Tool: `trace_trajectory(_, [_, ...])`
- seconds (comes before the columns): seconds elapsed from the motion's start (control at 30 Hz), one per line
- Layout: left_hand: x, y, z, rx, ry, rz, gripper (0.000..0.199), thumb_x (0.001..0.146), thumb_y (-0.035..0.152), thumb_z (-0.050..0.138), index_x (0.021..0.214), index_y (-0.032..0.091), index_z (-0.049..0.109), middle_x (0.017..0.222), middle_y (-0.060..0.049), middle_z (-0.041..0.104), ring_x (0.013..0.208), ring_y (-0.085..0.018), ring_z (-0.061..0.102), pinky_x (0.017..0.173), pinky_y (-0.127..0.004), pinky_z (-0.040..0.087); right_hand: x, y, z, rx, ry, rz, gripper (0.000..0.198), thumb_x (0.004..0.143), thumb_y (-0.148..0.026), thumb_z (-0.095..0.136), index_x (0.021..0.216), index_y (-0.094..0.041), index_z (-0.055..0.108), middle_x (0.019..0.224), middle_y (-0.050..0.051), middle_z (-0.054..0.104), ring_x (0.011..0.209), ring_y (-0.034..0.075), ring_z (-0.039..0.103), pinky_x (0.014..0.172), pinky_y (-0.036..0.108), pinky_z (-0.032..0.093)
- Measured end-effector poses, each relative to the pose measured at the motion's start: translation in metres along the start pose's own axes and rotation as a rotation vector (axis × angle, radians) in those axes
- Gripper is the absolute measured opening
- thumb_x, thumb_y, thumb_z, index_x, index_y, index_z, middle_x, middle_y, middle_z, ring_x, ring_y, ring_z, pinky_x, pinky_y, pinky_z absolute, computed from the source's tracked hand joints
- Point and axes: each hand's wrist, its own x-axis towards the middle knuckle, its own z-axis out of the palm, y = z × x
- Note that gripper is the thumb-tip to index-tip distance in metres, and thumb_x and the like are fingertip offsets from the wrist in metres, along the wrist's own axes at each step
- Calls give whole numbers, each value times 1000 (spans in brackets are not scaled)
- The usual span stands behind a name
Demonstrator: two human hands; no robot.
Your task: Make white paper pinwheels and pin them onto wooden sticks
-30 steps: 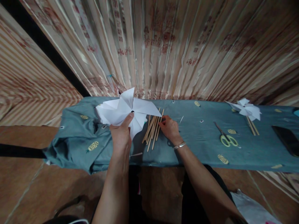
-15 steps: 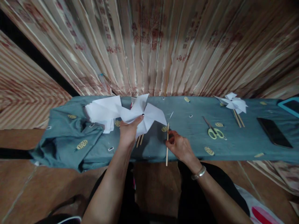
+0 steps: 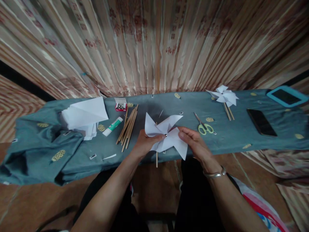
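Note:
A white paper pinwheel (image 3: pixel 162 145) is between my hands, with a shiny pin head at its centre. My left hand (image 3: pixel 147 141) grips it from the left, the thumb lying beside the pin and the fingers hidden underneath. On the right, my right hand (image 3: pixel 193 141) pinches a blade between thumb and fingers. A thin wooden stick (image 3: pixel 156 159) passes beneath the pinwheel, its lower end past the table's front edge. Whether any finger holds the stick is hidden.
Left of my hands lie several wooden sticks (image 3: pixel 130 125), a glue stick (image 3: pixel 113 126), a red box of pins (image 3: pixel 121 106) and white paper sheets (image 3: pixel 88 111). To the right are scissors (image 3: pixel 204 126), more pinwheels (image 3: pixel 225 96), a phone (image 3: pixel 261 122) and a blue-framed tablet (image 3: pixel 272 93).
The pinwheel has moved right, off the bundle of sticks. My right hand has gone from the single stick to a blade, and that stick is now under the pinwheel. The view has shifted.

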Motion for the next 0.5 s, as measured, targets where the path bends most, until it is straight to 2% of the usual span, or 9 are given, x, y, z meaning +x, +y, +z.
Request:
trace_trajectory(0.03, [-1, -1, 3, 8, -26, -14, 31, 47, 26, 87, 73, 13, 76, 69, -3, 74, 61, -15, 64, 61, -26, 52, -3, 0, 2, 17, -36, 55, 41, 67, -54, 79, 86, -18, 74, 79, 2, 74, 64, 14, 61, 60, 25, 47])
trace_trajectory(0.1, [-3, -4, 8, 28, -63, -34, 34, 47, 28, 87, 76, 12, 77, 70, -3, 74, 62, -16, 65, 62, -26, 51, -7, 3, 6, 35, -24, 125, 39, 61, -51, 84, 75, -16, 72, 68, 0, 69, 55, 11, 56, 52, 23, 43])
trace_trajectory(0.37, [-3, -18, 15, 113, -87, -30, 35, 47, 36, 86, 68, 13, 71, 64, -1, 68, 61, -15, 61, 59, -25, 48, -10, 8, 6, 34, 83, 154, 42, 48, -50, 89, 63, -16, 69, 58, -3, 64, 51, 9, 52, 51, 23, 43])
trace_trajectory(0.5, [-4, -27, 17, 129, -126, -31, 33, 51, 36, 85, 68, 13, 70, 65, -1, 68, 61, -14, 59, 59, -24, 46, -15, 7, 5, 7, 98, 157, 45, 46, -52, 89, 64, -16, 69, 56, -3, 61, 51, 8, 49, 52, 23, 42])
